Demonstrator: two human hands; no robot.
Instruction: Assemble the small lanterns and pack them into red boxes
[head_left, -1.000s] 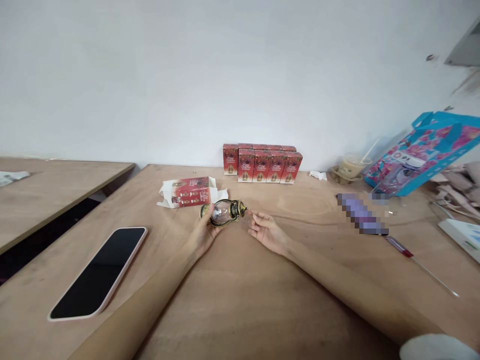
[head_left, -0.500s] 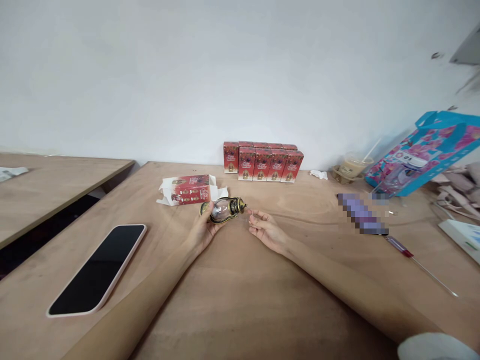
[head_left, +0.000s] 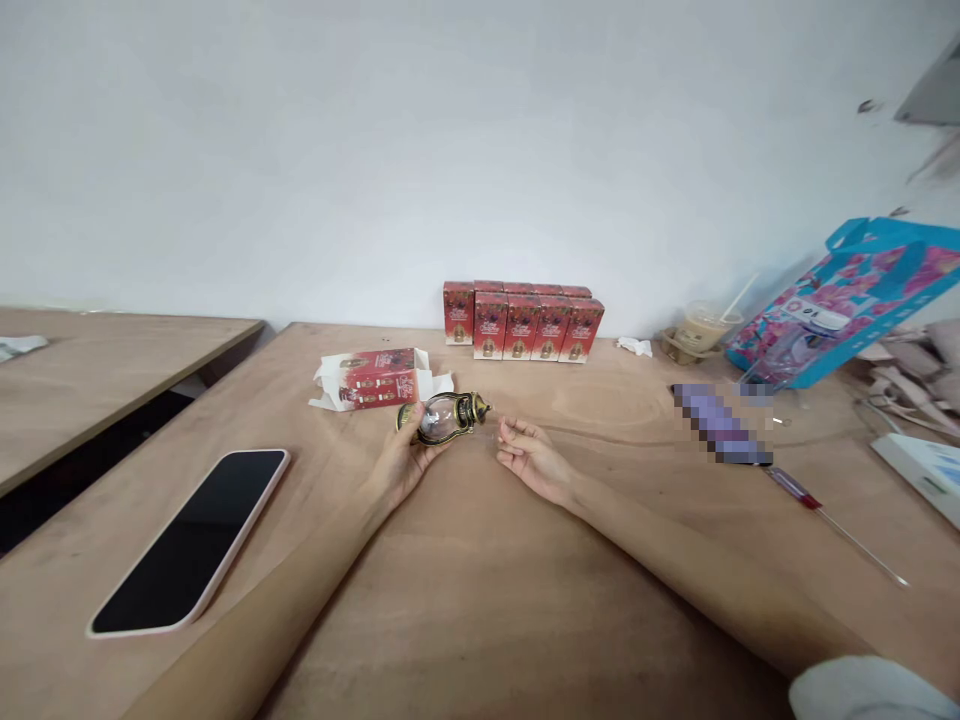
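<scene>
My left hand (head_left: 405, 460) is closed round the base of a small lantern (head_left: 444, 417) with a brass-coloured frame and a clear, rounded body. The lantern is held on its side, its pointed top toward the right. Just beyond that top, my right hand (head_left: 534, 460) has thumb and fingertips pinched together. Something thin and clear seems to be at those fingertips, too small to name. Behind the left hand an opened red and white carton (head_left: 379, 378) lies on its side, its flaps spread.
Two rows of red boxes (head_left: 519, 328) stand against the wall. A phone (head_left: 191, 540) lies at the left on the wooden table (head_left: 465, 620). On the right are a screwdriver (head_left: 814, 503), a blurred purple item (head_left: 720, 425), a drink cup (head_left: 705, 325) and a floral bag (head_left: 847, 300).
The view has shifted slightly, so everything sits a little further left. Both hands keep nearly the same pose, and the lantern stays in my left hand.
</scene>
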